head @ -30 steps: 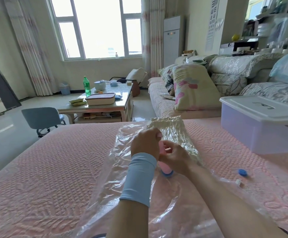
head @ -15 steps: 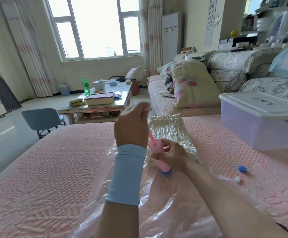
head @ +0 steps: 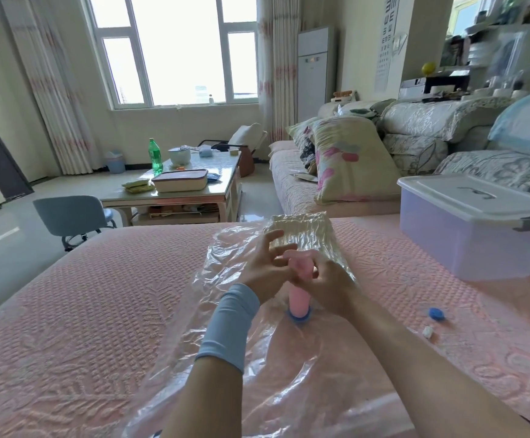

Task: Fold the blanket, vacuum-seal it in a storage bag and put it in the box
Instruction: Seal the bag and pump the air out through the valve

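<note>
A clear storage bag (head: 225, 314) lies crumpled on the pink bed. The folded blanket (head: 301, 232) sits shrunken inside its far end. A pink hand pump (head: 299, 300) stands upright on the bag's blue valve (head: 298, 318). My right hand (head: 330, 282) grips the pump's barrel. My left hand (head: 263, 270), with a blue wrist sleeve, is at the pump's top handle, which is pushed down; its outer fingers are spread loosely. The lidded translucent box (head: 465, 235) stands on the bed at the right.
A blue valve cap (head: 436, 313) and a small white piece (head: 428, 331) lie on the bed right of my right arm. Beyond the bed are a sofa with pillows (head: 349, 159), a coffee table (head: 178, 191) and a blue chair (head: 71, 216).
My left hand rose with the pump handle half a second ago and has come back down, plunger pushed in. Its fingers have loosened. The right hand stays on the barrel.
</note>
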Demonstrator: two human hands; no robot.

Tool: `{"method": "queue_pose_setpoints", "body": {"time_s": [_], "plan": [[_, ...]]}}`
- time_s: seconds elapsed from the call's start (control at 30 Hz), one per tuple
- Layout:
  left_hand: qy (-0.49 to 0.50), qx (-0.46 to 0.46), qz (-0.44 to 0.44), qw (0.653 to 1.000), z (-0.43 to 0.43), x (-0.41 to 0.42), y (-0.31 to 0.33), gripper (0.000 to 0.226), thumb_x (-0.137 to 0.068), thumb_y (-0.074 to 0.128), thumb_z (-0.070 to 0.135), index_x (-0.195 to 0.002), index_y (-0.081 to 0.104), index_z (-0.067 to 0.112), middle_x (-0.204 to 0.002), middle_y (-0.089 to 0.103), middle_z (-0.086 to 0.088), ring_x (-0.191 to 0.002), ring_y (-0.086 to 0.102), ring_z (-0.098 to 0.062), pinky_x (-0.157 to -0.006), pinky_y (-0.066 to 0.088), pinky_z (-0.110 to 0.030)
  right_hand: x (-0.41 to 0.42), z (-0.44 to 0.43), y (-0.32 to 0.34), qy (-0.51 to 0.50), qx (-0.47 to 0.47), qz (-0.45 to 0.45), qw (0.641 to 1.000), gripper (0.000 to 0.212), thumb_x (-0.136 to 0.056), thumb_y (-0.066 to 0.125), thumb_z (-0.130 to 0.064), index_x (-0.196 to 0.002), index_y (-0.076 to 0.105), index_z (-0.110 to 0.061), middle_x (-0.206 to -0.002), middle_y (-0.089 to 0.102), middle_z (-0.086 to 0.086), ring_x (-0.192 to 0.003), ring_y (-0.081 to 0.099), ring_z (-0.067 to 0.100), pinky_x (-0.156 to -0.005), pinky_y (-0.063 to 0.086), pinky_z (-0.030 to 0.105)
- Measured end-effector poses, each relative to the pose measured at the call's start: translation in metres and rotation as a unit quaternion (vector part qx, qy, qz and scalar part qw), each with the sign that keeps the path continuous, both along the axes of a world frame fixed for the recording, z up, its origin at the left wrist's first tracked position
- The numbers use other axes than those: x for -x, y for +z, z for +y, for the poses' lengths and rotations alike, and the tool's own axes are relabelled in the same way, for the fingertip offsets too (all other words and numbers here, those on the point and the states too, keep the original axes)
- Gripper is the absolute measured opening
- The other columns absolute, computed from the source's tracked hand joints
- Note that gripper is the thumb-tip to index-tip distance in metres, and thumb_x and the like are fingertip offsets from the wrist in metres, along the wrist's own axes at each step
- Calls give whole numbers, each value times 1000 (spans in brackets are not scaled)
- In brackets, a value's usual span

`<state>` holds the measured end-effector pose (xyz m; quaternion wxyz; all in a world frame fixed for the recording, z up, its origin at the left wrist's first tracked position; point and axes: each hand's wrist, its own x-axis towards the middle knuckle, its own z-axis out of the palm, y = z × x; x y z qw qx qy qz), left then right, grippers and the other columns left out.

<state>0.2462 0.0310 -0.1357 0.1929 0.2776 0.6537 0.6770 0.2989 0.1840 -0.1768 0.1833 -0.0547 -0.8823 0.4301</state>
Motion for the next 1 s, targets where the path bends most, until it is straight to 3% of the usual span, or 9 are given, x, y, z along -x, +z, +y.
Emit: {"method": "queue_pose_setpoints", "body": {"time_s": [0.1,0.17,0.23,0.3,0.4,0.47,0.63,0.87,1.0], "plan": [[-27,16,17,999,3,4,-12,64,-74,42,-31,-126,47,7,-112,64,-10,-97,64,-18,-76,54,-24,-10,4,10,-65,-33,30,997,64,-70,62,-77,-117,52,-36,-105,67,-12,-88,68,9,-78,57,34],[-21,41,63,997,10,2,-20,59,-72,46,-27,-115,57,11,-109,67,-10,-107,63,-24,-89,54,-34,-17,4,18,-97,-116,92,984,52,-80,70,-59,-122,50,-35,-101,66,-13,-79,67,8,-70,54,29],[-6,55,102,993,18,-4,-25,49,-68,69,-5,-108,64,23,-108,70,-7,-108,64,-24,-94,53,-37,-21,4,23,-108,-199,139,964,43,-86,71,-37,-126,56,-34,-105,66,-11,-77,65,10,-70,54,30],[41,86,137,986,28,-7,-28,43,-55,78,29,-93,65,44,-95,72,8,-98,67,-14,-86,56,-31,-25,2,24,-109,-249,138,952,30,-91,65,-29,-121,65,-31,-108,64,-7,-85,65,16,-75,55,32],[96,119,160,975,37,-4,-35,34,-59,78,31,-80,62,52,-79,68,23,-84,66,-1,-72,53,-18,-25,-2,22,-115,-290,131,941,20,-98,57,-32,-114,69,-28,-98,60,-2,-84,65,20,-71,53,32],[107,109,161,975,38,-2,-39,35,-65,79,26,-85,66,51,-80,70,23,-85,66,3,-69,51,-14,-26,-1,25,-110,-293,127,941,21,-101,54,-36,-111,68,-25,-97,59,0,-80,65,23,-70,54,34],[102,82,142,981,37,2,-43,47,-63,86,22,-105,71,38,-96,74,11,-94,68,-7,-83,58,-33,-33,-1,55,-89,-315,157,932,15,-101,55,-24,-106,67,-17,-103,59,-1,-85,63,25,-72,52,36],[97,98,164,977,41,-2,-47,50,-57,86,37,-94,63,62,-95,73,18,-92,68,-5,-86,57,-39,-51,-2,114,-119,-269,403,867,11,-97,47,-11,-93,56,-17,-97,53,1,-89,55,26,-76,46,37],[107,95,153,978,45,-1,-52,54,-45,78,55,-96,62,63,-93,73,18,-91,68,-4,-87,57,-37,-39,-1,86,-123,-283,341,888,11,-99,50,-7,-99,61,-10,-102,57,8,-93,54,28,-83,45,40]]}}
